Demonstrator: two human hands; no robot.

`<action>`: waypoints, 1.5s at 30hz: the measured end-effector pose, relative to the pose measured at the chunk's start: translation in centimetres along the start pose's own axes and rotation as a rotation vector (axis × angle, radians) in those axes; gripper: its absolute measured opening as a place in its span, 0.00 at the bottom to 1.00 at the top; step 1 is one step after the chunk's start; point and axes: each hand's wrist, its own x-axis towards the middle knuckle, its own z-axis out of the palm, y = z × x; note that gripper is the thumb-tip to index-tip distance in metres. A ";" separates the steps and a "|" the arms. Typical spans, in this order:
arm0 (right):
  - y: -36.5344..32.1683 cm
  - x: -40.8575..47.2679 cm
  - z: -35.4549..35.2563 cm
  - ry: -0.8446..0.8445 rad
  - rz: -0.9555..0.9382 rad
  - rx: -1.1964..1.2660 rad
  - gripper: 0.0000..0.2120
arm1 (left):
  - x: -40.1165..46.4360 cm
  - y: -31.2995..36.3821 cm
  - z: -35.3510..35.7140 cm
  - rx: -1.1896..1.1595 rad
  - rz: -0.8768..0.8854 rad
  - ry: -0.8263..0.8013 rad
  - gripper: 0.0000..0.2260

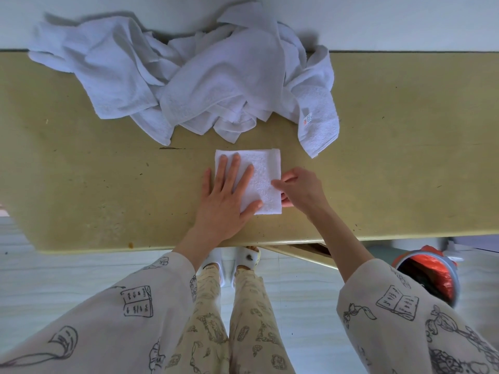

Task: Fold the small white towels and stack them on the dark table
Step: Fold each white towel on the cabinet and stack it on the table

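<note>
A small folded white towel lies flat near the front edge of the yellowish counter, with the left hand spread flat on its left half, fingers straight and pressing down, while the right hand pinches the towel's right edge between curled fingers and thumb. Just behind it, a heap of unfolded white towels sprawls across the back of the counter against the pale wall. On the floor to the right stands a bin with an orange liner.

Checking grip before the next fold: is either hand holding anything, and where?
The right hand pinches the folded towel at its right edge. The left hand only presses flat on top.
</note>
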 end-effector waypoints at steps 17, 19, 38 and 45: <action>2.7 1.1 5.9 0.390 -0.716 -0.817 0.23 | 0.8 -2.1 -1.0 -0.075 0.027 0.150 0.23; 2.9 1.8 6.1 0.365 -0.691 -0.841 0.24 | 1.2 -2.7 -0.6 -0.010 0.039 0.116 0.23; 2.3 1.5 5.6 0.292 -0.621 -0.763 0.28 | 1.0 -3.2 -1.5 0.082 0.058 0.041 0.27; 0.6 -1.4 5.8 0.473 -0.174 -0.302 0.20 | -2.7 -3.6 -0.5 0.044 0.034 0.030 0.27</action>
